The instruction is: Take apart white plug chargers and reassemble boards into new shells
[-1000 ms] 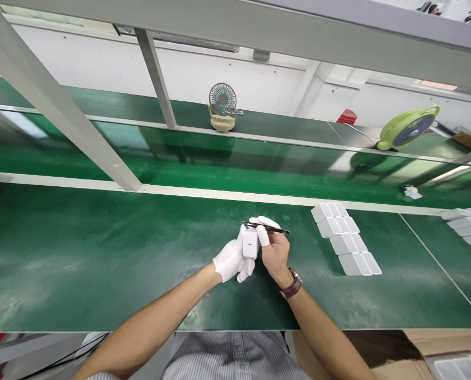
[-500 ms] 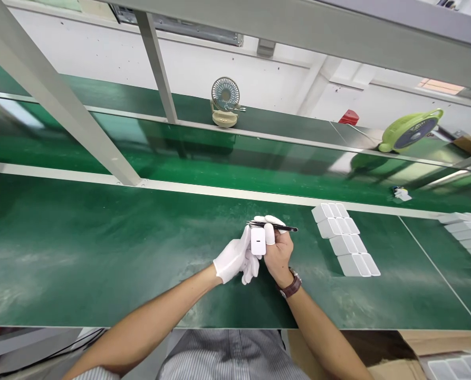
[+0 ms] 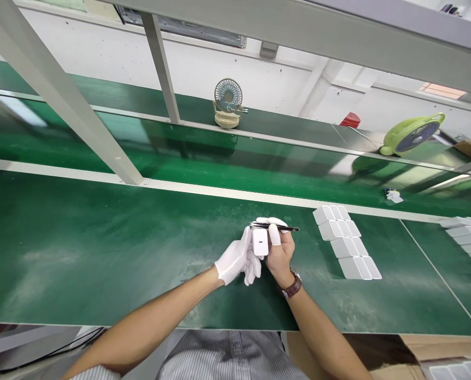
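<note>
Between my hands is a white charger block (image 3: 260, 244) with a small dark port slot facing me. My left hand (image 3: 237, 259), in a white glove, closes on the block's left side, with its lower fingers curled beneath. My right hand (image 3: 279, 245) wears white finger cots and a brown wristwatch. Its fingers pinch a pair of dark tweezers (image 3: 285, 228), which lie across just above the block with the tips pointing left. The right hand also sits close against the block's right side; whether it presses on it I cannot tell.
Rows of white box-shaped pieces (image 3: 349, 248) stand on the green table (image 3: 101, 253) to the right, with more stacked pieces (image 3: 470, 237) at the far right. A beige fan (image 3: 228, 103) and a green fan (image 3: 411, 134) stand behind the rail. A slanted post (image 3: 73, 105) rises at left.
The view has shifted slightly. My hands keep nearly the same hold on the charger block and the tweezers.
</note>
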`<state>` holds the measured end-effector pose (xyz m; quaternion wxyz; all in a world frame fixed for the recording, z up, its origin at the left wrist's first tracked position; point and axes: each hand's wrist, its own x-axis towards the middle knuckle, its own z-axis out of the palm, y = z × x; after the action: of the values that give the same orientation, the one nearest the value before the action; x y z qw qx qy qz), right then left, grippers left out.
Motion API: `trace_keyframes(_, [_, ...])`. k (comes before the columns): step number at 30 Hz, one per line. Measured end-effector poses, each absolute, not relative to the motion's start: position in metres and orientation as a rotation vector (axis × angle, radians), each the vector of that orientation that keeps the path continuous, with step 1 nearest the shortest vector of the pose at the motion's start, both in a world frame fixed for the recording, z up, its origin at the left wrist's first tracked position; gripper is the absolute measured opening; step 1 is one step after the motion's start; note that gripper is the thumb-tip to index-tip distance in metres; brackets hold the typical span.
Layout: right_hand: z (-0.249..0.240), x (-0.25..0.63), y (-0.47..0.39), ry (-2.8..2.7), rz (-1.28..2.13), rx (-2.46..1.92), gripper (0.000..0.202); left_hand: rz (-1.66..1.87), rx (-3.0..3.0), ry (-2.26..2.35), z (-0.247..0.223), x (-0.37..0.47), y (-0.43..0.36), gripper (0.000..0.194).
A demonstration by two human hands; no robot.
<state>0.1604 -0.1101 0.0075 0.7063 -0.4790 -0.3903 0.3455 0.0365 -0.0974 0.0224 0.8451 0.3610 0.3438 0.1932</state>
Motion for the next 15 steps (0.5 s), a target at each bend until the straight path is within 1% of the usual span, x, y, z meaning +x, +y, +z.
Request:
trace_keyframes(7, [0.000,0.161,-0.104,-0.758,0.804,-0.920,0.020,0.389,0.699,0.710,0.020,0.037,-0.093,0.091])
trace_keyframes(11, [0.006,0.161,-0.107,-0.782,0.776,-1.020,0.022,0.391,0.758,0.768,0.025,0.037,-0.094,0.087])
trace_keyframes(15, [0.015,0.159,-0.109,-0.839,0.784,-1.027,0.019,0.389,0.845,0.825,0.031,0.038,-0.099,0.084])
